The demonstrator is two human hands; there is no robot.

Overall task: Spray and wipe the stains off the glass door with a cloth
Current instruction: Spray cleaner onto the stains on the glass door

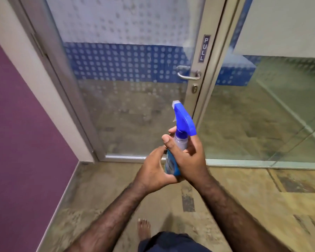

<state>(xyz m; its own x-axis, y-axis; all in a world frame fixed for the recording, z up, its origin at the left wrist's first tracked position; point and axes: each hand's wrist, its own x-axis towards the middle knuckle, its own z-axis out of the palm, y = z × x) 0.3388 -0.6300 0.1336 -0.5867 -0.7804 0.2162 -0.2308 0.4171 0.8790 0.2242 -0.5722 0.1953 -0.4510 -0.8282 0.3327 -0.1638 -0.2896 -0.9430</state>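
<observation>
A spray bottle (183, 122) with a blue trigger head and a blue label stands upright in front of me, nozzle pointing toward the glass door (127, 73). My right hand (187, 157) wraps the bottle's neck just under the trigger. My left hand (153, 171) cups the bottle's lower body and base. The door has a frosted dot pattern, a blue band across the middle and a silver frame. No cloth is in view.
A silver lever handle (188, 73) and a "PULL" label (204, 49) sit on the door's right stile. A fixed glass panel (273, 110) stands to the right, a purple wall (22, 142) to the left. My bare foot (144, 230) rests on the patterned carpet.
</observation>
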